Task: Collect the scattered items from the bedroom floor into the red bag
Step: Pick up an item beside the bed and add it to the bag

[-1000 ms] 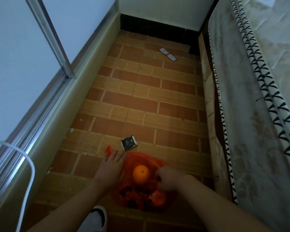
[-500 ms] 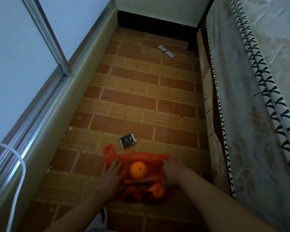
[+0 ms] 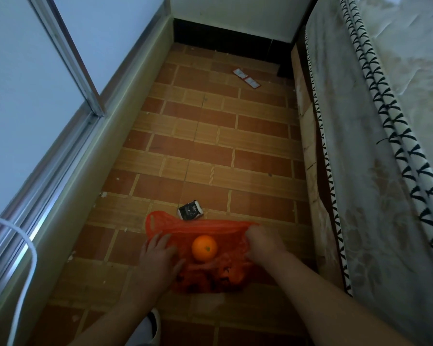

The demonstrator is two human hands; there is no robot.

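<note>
spreading the red bag [image 3: 210, 229] on the floor: left hand [image 3: 158, 258] flat-fingered pinning it, right hand [image 3: 263, 243] gripping its rim so the orange [image 3: 204, 247] stays inside.

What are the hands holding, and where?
Both hold the red bag by its opening: the right hand grips the right rim, the left hand rests with fingers spread on the left side.
</note>
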